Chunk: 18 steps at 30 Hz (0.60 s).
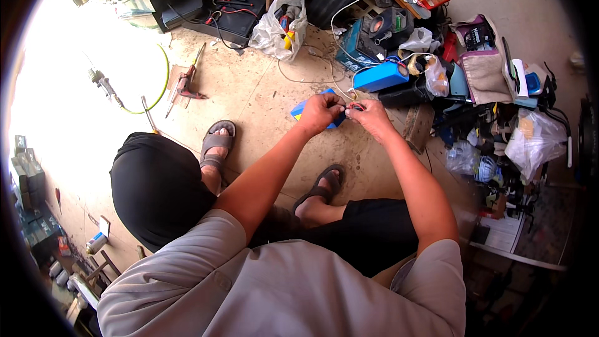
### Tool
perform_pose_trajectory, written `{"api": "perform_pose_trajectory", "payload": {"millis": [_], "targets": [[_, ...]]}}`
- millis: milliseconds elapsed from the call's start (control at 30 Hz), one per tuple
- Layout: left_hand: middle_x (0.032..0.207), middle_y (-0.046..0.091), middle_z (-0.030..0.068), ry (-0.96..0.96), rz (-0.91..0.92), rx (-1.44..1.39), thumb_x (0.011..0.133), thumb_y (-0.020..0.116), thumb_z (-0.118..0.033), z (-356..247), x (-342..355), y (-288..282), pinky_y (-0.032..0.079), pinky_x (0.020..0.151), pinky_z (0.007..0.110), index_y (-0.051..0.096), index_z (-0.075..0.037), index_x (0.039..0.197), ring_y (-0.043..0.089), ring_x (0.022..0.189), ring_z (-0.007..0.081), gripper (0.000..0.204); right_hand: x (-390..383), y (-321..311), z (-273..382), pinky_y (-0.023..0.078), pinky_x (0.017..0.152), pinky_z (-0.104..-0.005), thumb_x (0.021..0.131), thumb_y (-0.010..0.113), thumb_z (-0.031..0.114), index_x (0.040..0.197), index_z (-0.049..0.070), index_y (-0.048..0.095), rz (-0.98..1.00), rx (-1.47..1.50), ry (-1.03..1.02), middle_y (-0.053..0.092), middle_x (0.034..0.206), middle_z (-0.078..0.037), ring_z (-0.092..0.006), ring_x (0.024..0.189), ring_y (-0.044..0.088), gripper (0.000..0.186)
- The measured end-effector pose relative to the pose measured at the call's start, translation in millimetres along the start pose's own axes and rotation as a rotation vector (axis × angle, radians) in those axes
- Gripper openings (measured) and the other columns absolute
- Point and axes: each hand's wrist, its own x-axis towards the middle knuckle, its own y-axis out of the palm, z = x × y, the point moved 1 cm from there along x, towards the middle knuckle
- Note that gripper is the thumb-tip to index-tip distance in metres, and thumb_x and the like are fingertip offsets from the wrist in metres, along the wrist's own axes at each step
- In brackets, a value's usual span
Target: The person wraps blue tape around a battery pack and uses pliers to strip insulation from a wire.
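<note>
Both arms reach forward over the floor, and the fingertips of my two hands almost meet. My left hand [320, 113] is closed in a pinch above a blue block-shaped pack [298, 110], which shows a yellow patch and looks like a battery pack. What the left fingertips hold is too small to make out. Closed as well, my right hand [375, 121] grips thin red and dark wires [356, 107] at the pack's right side. The left hand and wrist hide much of the pack.
Beyond my hands lies a second blue pack [382, 77] with a white cable [332, 22]. A plastic bag of tools [281, 28] stands farther back. A red-handled tool [186, 84] lies left of my feet. Clutter with a fabric bag [488, 68] fills the right side.
</note>
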Motion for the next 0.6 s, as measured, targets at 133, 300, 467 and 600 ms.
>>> {"api": "perform_pose_trajectory", "payload": {"millis": [133,300,467,600], "targets": [[0.084,0.069,0.0013,0.001,-0.009,-0.011,0.094,0.067,-0.004,0,-1,-1,0.051,0.070,0.027,0.072,0.000,0.100,0.061,0.073,0.0092,0.010,-3,-1,9,0.047,0.067,-0.0285,0.083,0.080,0.023,0.096,-0.001,0.076,0.006,-0.065,-0.002,0.071,0.084,-0.002,-0.0097,0.074,0.060,0.027],[0.085,0.070,0.0013,0.006,-0.037,-0.006,0.093,0.067,-0.005,7,1,0,0.052,0.070,0.028,0.072,0.000,0.100,0.061,0.074,0.0091,0.010,-1,0,2,0.051,0.074,-0.0292,0.083,0.082,0.025,0.101,0.001,0.075,0.053,0.080,0.104,0.072,0.091,-0.003,-0.0118,0.079,0.063,0.031],[0.084,0.070,0.0016,0.026,-0.043,0.067,0.092,0.067,-0.005,8,1,0,0.052,0.069,0.027,0.072,0.000,0.100,0.062,0.073,0.0092,0.010,2,1,-1,0.054,0.082,-0.0315,0.083,0.083,0.027,0.106,0.001,0.073,0.068,0.199,0.180,0.072,0.100,-0.004,-0.0141,0.091,0.066,0.036],[0.083,0.070,0.0019,0.063,-0.072,0.095,0.092,0.067,-0.005,13,3,2,0.053,0.068,0.028,0.073,0.001,0.099,0.062,0.072,0.0094,0.010,4,1,0,0.054,0.086,-0.0331,0.085,0.081,0.026,0.105,0.003,0.072,0.072,0.206,0.194,0.073,0.101,-0.004,-0.0142,0.096,0.067,0.031]]}}
